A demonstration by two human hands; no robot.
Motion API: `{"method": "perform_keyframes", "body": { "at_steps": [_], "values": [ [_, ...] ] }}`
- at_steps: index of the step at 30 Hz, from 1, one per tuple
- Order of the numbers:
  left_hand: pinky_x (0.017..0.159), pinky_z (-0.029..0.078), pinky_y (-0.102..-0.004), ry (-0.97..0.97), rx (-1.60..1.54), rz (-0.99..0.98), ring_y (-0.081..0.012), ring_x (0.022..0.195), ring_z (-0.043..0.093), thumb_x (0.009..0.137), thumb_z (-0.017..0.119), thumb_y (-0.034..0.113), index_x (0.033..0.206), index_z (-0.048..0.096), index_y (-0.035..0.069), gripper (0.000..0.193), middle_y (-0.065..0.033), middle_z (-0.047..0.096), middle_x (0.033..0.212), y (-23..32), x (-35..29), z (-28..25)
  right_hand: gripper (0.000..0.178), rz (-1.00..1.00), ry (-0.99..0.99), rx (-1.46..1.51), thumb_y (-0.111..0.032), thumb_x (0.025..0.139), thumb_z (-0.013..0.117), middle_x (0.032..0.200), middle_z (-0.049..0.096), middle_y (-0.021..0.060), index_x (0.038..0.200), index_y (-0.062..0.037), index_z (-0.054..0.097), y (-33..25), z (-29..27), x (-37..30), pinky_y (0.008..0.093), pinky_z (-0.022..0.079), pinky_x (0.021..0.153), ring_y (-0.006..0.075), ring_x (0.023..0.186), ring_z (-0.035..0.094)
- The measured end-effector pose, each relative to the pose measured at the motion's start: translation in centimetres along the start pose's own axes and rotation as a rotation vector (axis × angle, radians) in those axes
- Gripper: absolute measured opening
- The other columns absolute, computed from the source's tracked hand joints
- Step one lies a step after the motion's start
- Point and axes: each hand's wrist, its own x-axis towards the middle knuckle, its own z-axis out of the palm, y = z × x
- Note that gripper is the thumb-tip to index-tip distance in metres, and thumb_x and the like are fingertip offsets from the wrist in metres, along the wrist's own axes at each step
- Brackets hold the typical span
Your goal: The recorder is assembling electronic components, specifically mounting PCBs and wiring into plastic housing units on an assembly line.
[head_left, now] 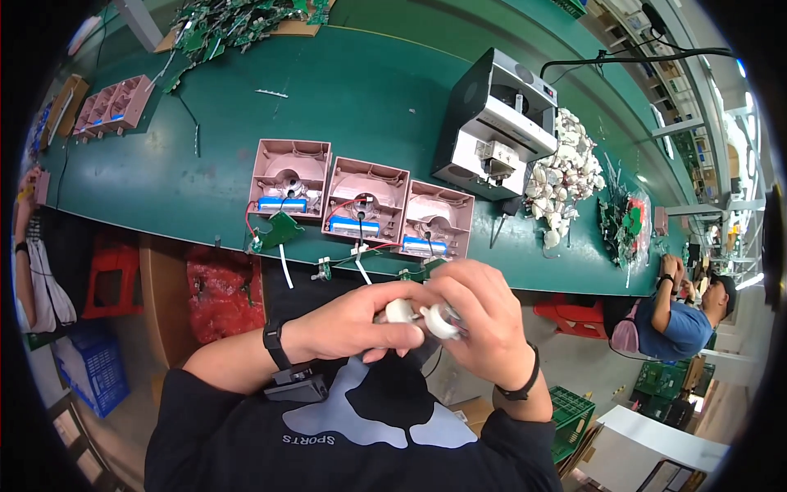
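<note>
Close in front of my body, my left hand [369,321] is closed around a white rounded plastic part [400,314]. My right hand [485,328] grips a second white curved plastic part [443,323] right beside the first. My fingers hide much of both parts, and I cannot tell whether they are joined. Just beyond my hands, three pink plastic housings [366,176] sit in a row along the table edge. Each holds a blue battery cell [354,225]. Green circuit boards [284,230] on wires hang at their near side, with white strips sticking out.
A grey-black bench machine [502,123] stands right of the housings. Beyond it lies a heap of white plastic parts [566,176], then bagged green boards [630,225]. More boards [234,29] are piled far left, near other pink housings [115,105]. Co-workers sit at right [672,320] and left.
</note>
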Motion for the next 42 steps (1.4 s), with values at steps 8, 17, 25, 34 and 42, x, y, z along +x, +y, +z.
{"method": "perform_keyframes", "body": {
  "at_steps": [8, 17, 25, 34, 42],
  "values": [
    [0.06, 0.05, -0.0261, 0.228, 0.292, 0.11, -0.0111, 0.072, 0.064, 0.091, 0.084, 0.022, 0.13, 0.068, 0.003, 0.047, -0.0018, 0.07, 0.095, 0.5, -0.1, 0.2, 0.048, 0.138, -0.098, -0.012, -0.004, 0.078, 0.085, 0.095, 0.072, 0.0111, 0.122, -0.0021, 0.067, -0.8, 0.3, -0.2, 0.0359, 0.054, 0.068, 0.0244, 0.079, 0.07],
    [0.066, 0.056, -0.0271, 0.559, 1.047, 0.77, -0.0212, 0.076, 0.073, 0.072, 0.091, 0.009, 0.114, 0.075, 0.002, 0.045, -0.0116, 0.074, 0.093, 0.0, -0.4, 0.0, 0.036, 0.235, -0.008, 0.125, -0.005, 0.082, 0.085, 0.074, 0.066, 0.0043, 0.114, -0.0022, 0.07, -0.9, 1.6, -1.6, 0.0289, 0.049, 0.054, 0.0193, 0.059, 0.065],
    [0.056, 0.054, -0.0299, 0.561, 1.487, 0.976, -0.0198, 0.07, 0.071, 0.069, 0.091, 0.009, 0.119, 0.075, 0.006, 0.053, -0.0059, 0.071, 0.093, -0.7, -1.2, -1.0, 0.023, 0.629, 0.045, 0.698, -0.001, 0.089, 0.079, 0.083, 0.069, 0.0049, 0.108, 0.0029, 0.067, -2.2, 2.8, -2.6, 0.0253, 0.051, 0.061, 0.0106, 0.064, 0.063],
    [0.051, 0.048, -0.0282, 0.493, 1.586, 1.005, -0.0152, 0.063, 0.062, 0.07, 0.089, 0.011, 0.125, 0.074, 0.009, 0.057, -0.0007, 0.069, 0.096, -1.4, -0.9, -0.8, 0.021, 0.737, 0.044, 0.673, 0.001, 0.097, 0.071, 0.094, 0.074, 0.01, 0.115, 0.009, 0.065, -2.5, 3.7, -4.5, 0.0234, 0.055, 0.066, 0.0108, 0.073, 0.068],
    [0.051, 0.048, -0.0275, 0.496, 1.649, 1.01, -0.0145, 0.063, 0.063, 0.072, 0.088, 0.012, 0.124, 0.074, 0.01, 0.053, 0.0008, 0.068, 0.093, -2.5, 0.3, -1.1, 0.022, 0.889, 0.165, 0.822, 0.0, 0.099, 0.067, 0.093, 0.074, 0.01, 0.118, 0.0113, 0.066, -2.7, 3.6, -4.6, 0.0238, 0.055, 0.065, 0.0118, 0.073, 0.069]
  ]
}}
